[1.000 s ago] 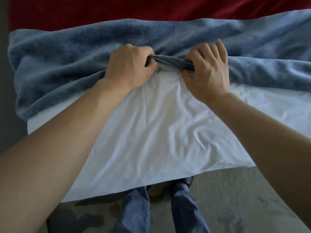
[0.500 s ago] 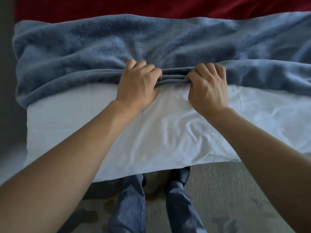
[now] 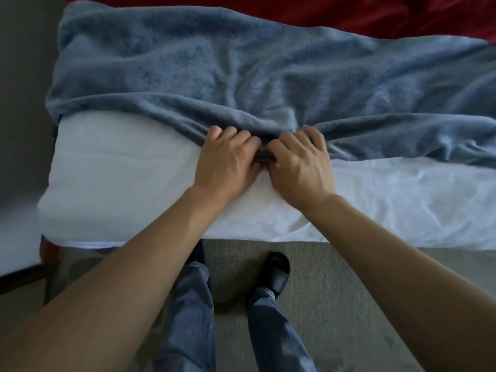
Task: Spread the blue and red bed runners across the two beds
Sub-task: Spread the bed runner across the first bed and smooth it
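Hands meet at frame centre: left hand [image 3: 228, 162] and right hand [image 3: 300, 167], fingers curled, grip the blue runner's [image 3: 241, 76] near edge on the white bed [image 3: 120, 183]; red runner [image 3: 375, 14] lies along the top.

Bedroom, home or hotel; cannot tell which. A bed [image 3: 139, 183] made up with a white sheet fills the middle of the view. A plush blue bed runner [image 3: 241, 76] lies rumpled across it from left edge to right edge, with a red bed runner [image 3: 375, 17] beyond along the far side. Grey patterned carpet [image 3: 335, 277] runs beneath the bed's near edge. Dark wooden bed frame corner [image 3: 48, 253] shows at near left.
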